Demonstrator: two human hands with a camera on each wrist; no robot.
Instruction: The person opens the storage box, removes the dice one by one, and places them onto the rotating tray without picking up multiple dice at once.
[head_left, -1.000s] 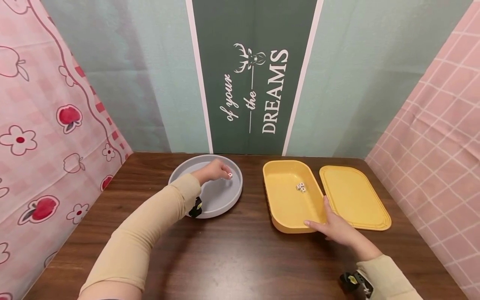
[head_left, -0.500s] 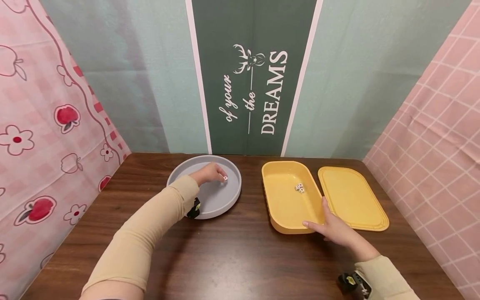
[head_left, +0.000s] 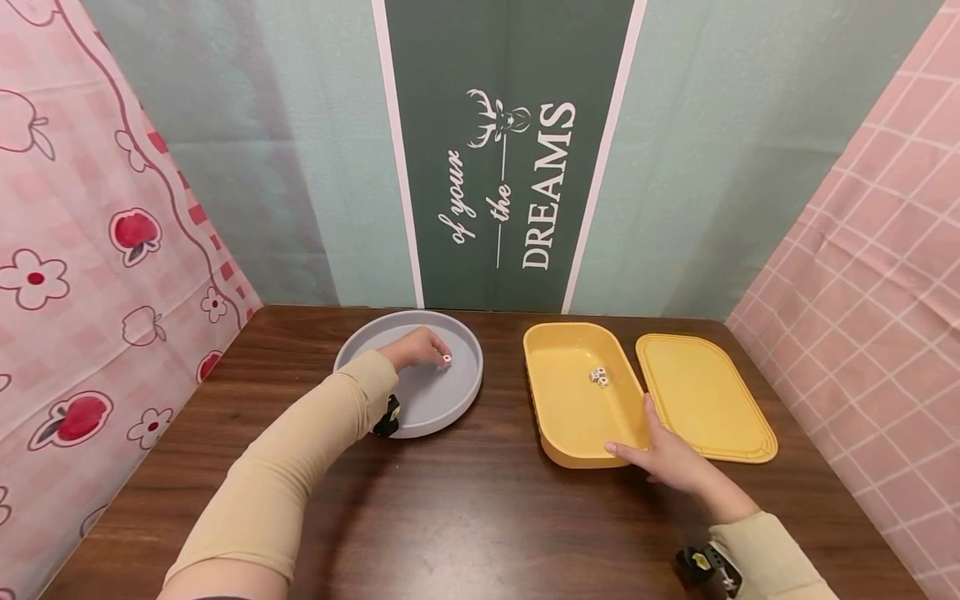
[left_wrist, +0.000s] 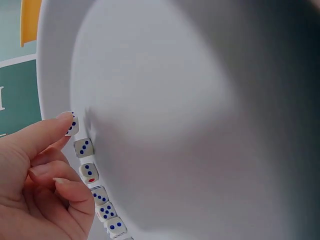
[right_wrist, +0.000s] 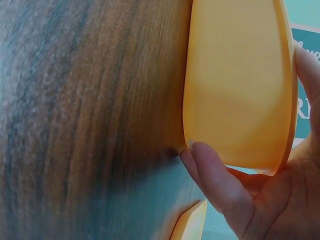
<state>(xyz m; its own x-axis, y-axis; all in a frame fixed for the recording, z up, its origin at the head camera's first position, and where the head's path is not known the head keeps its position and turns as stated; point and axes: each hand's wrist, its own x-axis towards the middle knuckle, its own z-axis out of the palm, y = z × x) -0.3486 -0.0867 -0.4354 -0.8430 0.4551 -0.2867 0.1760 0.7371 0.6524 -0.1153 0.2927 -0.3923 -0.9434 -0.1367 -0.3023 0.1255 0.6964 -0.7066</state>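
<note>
My left hand (head_left: 417,346) is over the round grey tray (head_left: 435,410), pinching a white die (left_wrist: 73,126) between thumb and finger. In the left wrist view, several more dice (left_wrist: 106,211) with blue pips form a curved row on the tray, partly behind the curled fingers. The pinched die is at the upper end of that row; whether it touches the tray is unclear. My right hand (head_left: 671,457) grips the near right corner of a yellow box (head_left: 566,408), its thumb on the near rim. A small cluster of dice (head_left: 598,377) lies inside the box.
A flat yellow lid (head_left: 708,396) lies on the wooden table (head_left: 450,525), right of the box. Table surface separates tray and box. A printed cloth (head_left: 300,167) hangs behind; patterned pink cloths stand at left and right.
My left hand has moved the pinched die a little left and nearer to me over the tray. The right hand keeps its hold on the box.
</note>
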